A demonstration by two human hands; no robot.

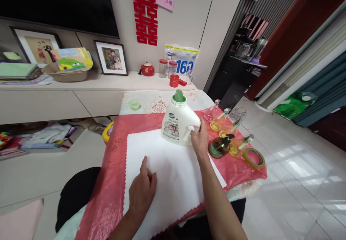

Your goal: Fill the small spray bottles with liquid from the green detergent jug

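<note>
White jug (green cap on) gripped at handle by right hand; left hand loosely curled on cloth.

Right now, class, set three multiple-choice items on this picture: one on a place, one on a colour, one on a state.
1. Where does the white jug stand?
A. on the white cloth
B. on the floor
C. on the shelf

2. What colour is the jug's cap?
A. red
B. green
C. blue

3. What is the right hand doing?
A. lying flat
B. hanging free
C. gripping the jug's handle

Key: 1 A, its base sits at the cloth's far edge; 2 B, the cap is plainly green; 3 C, fingers wrap the handle, while the left hand lies on the cloth.
</note>
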